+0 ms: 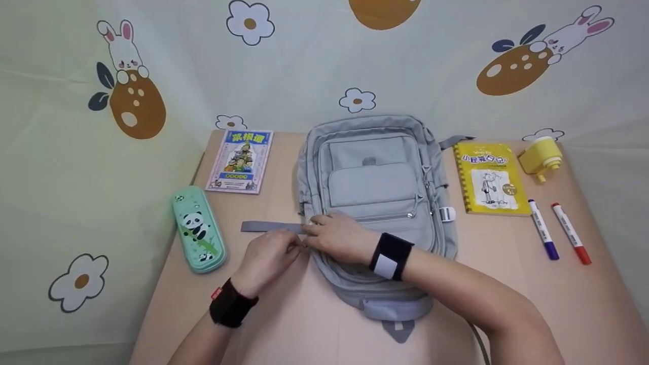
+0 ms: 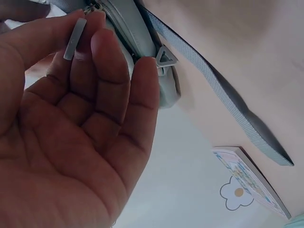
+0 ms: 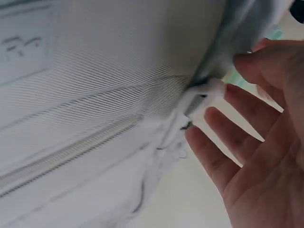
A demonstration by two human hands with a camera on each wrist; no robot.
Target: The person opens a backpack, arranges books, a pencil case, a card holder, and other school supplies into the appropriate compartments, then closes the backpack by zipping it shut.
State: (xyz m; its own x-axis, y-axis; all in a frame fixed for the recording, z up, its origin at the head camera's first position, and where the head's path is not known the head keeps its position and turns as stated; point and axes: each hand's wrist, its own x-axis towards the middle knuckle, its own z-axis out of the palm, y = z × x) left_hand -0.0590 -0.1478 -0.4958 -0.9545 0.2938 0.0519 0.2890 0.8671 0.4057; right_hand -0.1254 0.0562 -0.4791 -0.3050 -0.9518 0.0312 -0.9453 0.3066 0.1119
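A grey backpack (image 1: 372, 182) lies front side up on the table. At its left edge, my left hand (image 1: 271, 256) pinches a small flat grey zipper pull (image 2: 75, 39) between thumb and forefinger, with the other fingers bent loosely beside it. My right hand (image 1: 342, 238) rests over the same edge, next to the left one. In the right wrist view its fingers are spread and nearly straight, with fingertips (image 3: 216, 116) at the bag's side seam. A grey strap (image 1: 271, 226) sticks out leftward, just beyond the hands.
Left of the bag are a comic-covered book (image 1: 238, 162) and a green panda pencil case (image 1: 199, 230). On the right lie a yellow spiral-bound book (image 1: 491, 177), a yellow pencil sharpener (image 1: 541, 157), a blue marker (image 1: 543, 230) and a red marker (image 1: 572, 233). A patterned cloth (image 1: 304, 76) hangs behind.
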